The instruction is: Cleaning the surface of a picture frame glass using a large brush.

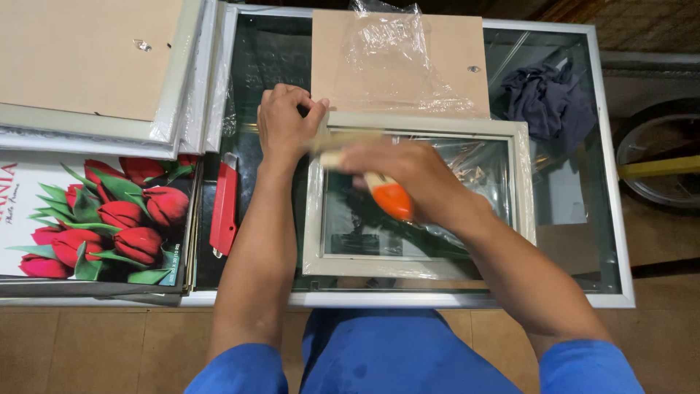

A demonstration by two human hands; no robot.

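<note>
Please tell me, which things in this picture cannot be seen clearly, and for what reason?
Head view:
- Tool in the right hand: motion blur hides its front end; only the orange handle shows.
- Left hand: its fingers cover the frame corner.
- Tulip print: cut off by the left edge.
- Wheel: cut off by the right edge.
- Frame's inside: plastic wrap and reflections obscure it.

I worked in what looked like a picture-framing workshop. My glass-topped table (pixel 609 219) carried stacked frames (pixel 95 73) wrapped in plastic, a backing board (pixel 437 51), a tulip print (pixel 95 219), a red box cutter (pixel 224 204) and a dark rag (pixel 547 98), above a tiled floor (pixel 109 350).
</note>
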